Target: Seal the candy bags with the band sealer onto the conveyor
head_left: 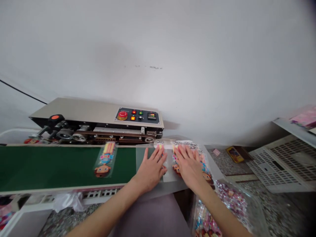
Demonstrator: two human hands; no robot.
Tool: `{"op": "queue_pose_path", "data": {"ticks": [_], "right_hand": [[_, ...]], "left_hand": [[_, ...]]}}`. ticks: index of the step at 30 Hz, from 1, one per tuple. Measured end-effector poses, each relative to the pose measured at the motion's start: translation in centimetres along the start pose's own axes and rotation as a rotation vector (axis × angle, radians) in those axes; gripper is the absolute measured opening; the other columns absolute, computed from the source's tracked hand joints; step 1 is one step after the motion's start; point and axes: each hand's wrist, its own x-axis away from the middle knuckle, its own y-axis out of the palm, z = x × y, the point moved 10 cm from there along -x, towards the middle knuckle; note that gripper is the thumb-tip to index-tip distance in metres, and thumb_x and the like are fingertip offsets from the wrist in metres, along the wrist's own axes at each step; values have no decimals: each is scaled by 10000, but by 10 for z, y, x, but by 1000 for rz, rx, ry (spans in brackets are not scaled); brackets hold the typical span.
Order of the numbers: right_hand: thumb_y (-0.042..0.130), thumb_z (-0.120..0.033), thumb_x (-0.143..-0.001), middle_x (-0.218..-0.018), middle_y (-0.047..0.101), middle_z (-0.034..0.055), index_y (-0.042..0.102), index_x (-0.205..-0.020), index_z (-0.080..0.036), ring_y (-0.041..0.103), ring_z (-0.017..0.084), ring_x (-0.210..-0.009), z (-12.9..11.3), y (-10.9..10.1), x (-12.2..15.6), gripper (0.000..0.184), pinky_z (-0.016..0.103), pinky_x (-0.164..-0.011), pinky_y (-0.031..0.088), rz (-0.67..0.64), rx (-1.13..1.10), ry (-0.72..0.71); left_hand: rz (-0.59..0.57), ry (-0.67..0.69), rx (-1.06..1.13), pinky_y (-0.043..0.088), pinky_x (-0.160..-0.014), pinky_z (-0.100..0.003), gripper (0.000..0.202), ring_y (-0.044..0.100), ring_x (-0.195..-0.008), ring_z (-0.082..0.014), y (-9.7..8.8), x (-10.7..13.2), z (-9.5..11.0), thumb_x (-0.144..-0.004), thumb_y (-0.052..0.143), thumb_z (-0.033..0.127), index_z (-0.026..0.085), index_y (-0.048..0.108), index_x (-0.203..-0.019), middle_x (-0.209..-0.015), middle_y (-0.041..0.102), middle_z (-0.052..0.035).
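Observation:
My left hand [151,169] lies palm down with fingers spread over a clear packet [160,144], most of which it hides. Flat on a row of similar packets [205,168], with cartoon figures printed or shaped inside, rests my right hand [189,166], its fingers stretched out. Both hands are over a translucent sheet [170,186] at the right end of a green conveyor belt [61,164]. To the left, another sleeve-like packet [105,159] with a cartoon face at its lower end lies on the belt.
A band sealing machine [86,110] with a lit control panel [138,115] stands behind the belt against the wall. Below my right arm, clear bags [232,199] hold many colourful pieces. On the floor at right are a pale slotted crate [278,168] and a yellow box [234,154].

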Motion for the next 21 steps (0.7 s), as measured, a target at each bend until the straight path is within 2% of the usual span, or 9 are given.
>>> {"op": "queue_pose_path", "data": {"ticks": [5, 8, 10, 12, 16, 18, 21], "right_hand": [[374, -251, -1004, -1549, 462, 83, 499, -1456, -219, 362, 352, -1427, -54, -3, -17, 470, 597, -1176, 169, 21, -106, -50], [381, -270, -1007, -1549, 459, 96, 484, -1465, -192, 368, 370, -1422, -68, -5, -30, 476, 602, -1158, 207, 16, -168, -31], [371, -254, -1010, -1539, 470, 103, 482, -1468, -194, 377, 368, -1420, -62, -9, -33, 475, 609, -1150, 216, 17, -175, -5], [369, -240, -1010, -1523, 489, 106, 509, -1451, -199, 381, 367, -1420, -46, -14, -30, 464, 615, -1152, 209, 29, -146, 29], [406, -280, -1009, -1511, 506, 91, 553, -1417, -209, 370, 370, -1428, -14, -16, -14, 440, 615, -1160, 214, 18, -69, 70], [431, -296, -1005, -1519, 498, 72, 532, -1437, -237, 362, 368, -1433, -9, -9, -7, 448, 622, -1148, 239, -23, -65, 67], [460, -316, -1000, -1545, 466, 42, 498, -1463, -284, 341, 360, -1445, -15, -1, -3, 465, 625, -1151, 238, -49, -95, 34]], "left_hand": [[-83, -79, -77, 187, -1175, -670, 525, 206, -1527, -299, -12, 22, -29, -1048, 338, 394, 211, 364, -1540, -1646, 255, -103], [-121, -181, -101, 189, -1167, -686, 511, 256, -1507, -337, -26, 30, -43, -1043, 346, 362, 156, 429, -1504, -1623, 299, -140], [-105, -206, -82, 182, -1183, -662, 499, 299, -1491, -330, -32, 27, -40, -1050, 319, 358, 147, 468, -1478, -1599, 355, -143], [-82, -155, -32, 198, -1198, -623, 494, 332, -1480, -296, -31, 18, -25, -1062, 279, 356, 170, 467, -1479, -1582, 399, -120], [-30, -21, 33, 235, -1179, -633, 541, 244, -1517, -279, -14, -1, 6, -1065, 245, 451, 218, 366, -1538, -1634, 298, -109], [-9, -1, 23, 216, -1175, -654, 576, 198, -1531, -284, -5, -3, 9, -1053, 253, 507, 233, 332, -1554, -1651, 250, -111], [0, -2, -11, 178, -1191, -641, 570, 199, -1531, -273, -1, 5, -1, -1049, 274, 510, 251, 335, -1553, -1656, 241, -99]]}}
